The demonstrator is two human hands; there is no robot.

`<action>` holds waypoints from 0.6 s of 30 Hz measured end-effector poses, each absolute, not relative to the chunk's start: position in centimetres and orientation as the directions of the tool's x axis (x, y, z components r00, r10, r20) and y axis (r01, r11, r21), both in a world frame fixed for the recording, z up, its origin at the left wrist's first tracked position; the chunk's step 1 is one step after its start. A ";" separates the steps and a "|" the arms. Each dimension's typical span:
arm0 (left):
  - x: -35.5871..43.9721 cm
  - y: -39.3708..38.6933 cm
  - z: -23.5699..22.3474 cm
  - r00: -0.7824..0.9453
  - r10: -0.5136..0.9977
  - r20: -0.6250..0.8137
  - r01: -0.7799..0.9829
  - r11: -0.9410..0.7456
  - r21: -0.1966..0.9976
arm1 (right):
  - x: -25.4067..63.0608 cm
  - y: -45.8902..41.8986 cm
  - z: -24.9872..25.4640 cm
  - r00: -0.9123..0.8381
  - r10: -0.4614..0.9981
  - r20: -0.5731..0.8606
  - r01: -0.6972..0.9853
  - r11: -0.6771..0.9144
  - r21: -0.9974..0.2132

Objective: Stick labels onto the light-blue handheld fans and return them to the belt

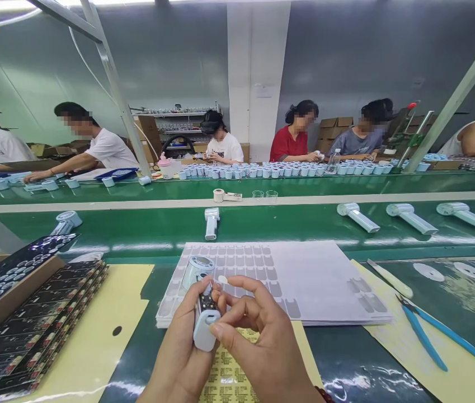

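- Left hand (178, 352) low in the head view, fingers wrapped tight round a pale blue handheld fan (202, 305), held upright above the green surface (346, 358).
- Fan head (198, 268) at the top, tilted away; dark panel (206, 304) exposed on the handle's front, thumb lying along its left edge.
- Right hand (258, 341) just beside the fan on its right, fingers pinched together on a small white sticker (222, 279), held just above the dark panel, near the fan head.
- Stack of white sticker sheets (304, 280) lying flat behind both hands, grey sticker shapes in rows on its left part.
- Yellow label sheet (229, 375) with small printed text directly under the hands.
- Black printed sheets (31, 330) stacked at the left, partly on a yellow mat (94, 336).
- Blue-handled cutters (434, 333) on the right, a white tool (390, 278) just above them.
- More pale blue fans (411, 218) lying on the green conveyor belt (283, 224) beyond the sheets, one (211, 223) straight ahead.
- Other people (294, 140) seated along the far side, behind a row of small blue parts (279, 169).
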State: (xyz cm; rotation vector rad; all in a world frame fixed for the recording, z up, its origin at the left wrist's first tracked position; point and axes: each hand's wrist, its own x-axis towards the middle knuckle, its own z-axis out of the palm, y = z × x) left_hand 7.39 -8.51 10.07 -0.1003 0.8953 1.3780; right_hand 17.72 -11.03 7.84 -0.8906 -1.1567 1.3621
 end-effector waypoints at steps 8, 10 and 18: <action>7.3 -8.5 10.3 -0.080 0.780 -0.620 -0.880 0.238 0.412 | 17.7 -11.0 7.8 -0.131 0.986 0.098 -0.261 0.061 -0.963; 7.3 -8.6 10.3 -0.079 0.779 -0.622 -0.880 0.238 0.411 | 17.7 -11.0 7.8 -0.126 0.987 0.097 -0.259 0.061 -0.964; 7.3 -8.5 10.0 -0.066 0.787 -0.614 -0.884 0.239 0.401 | 17.7 -11.0 8.0 -0.119 0.989 0.088 -0.226 0.059 -0.972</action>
